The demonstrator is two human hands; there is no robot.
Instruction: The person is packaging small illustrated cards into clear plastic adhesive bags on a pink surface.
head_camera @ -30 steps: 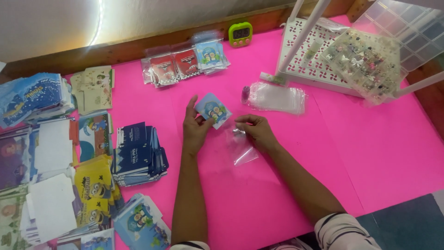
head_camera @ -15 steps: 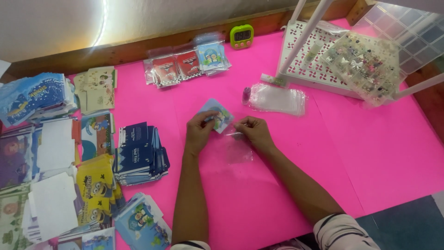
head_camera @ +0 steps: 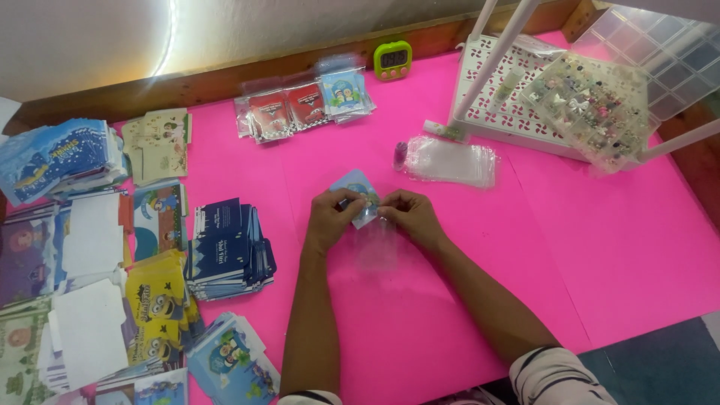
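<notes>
Blue card (head_camera: 357, 189) tilted, upper corner pointing away, above clear bag (head_camera: 377, 244).

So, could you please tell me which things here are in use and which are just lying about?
In use: left hand, right hand, card, clear bag.
Lying about: bag stack, timer, bagged cards, card piles, white rack.

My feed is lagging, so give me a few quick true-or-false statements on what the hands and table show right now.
1. Both hands, left hand and right hand, hold a small blue card. True.
2. A clear plastic sleeve hangs below the card. True.
3. The table cover is green. False: it is pink.
4. The green timer lies beside the right hand. False: it sits at the far edge.
5. A stack of clear bags lies beyond the hands. True.
</notes>
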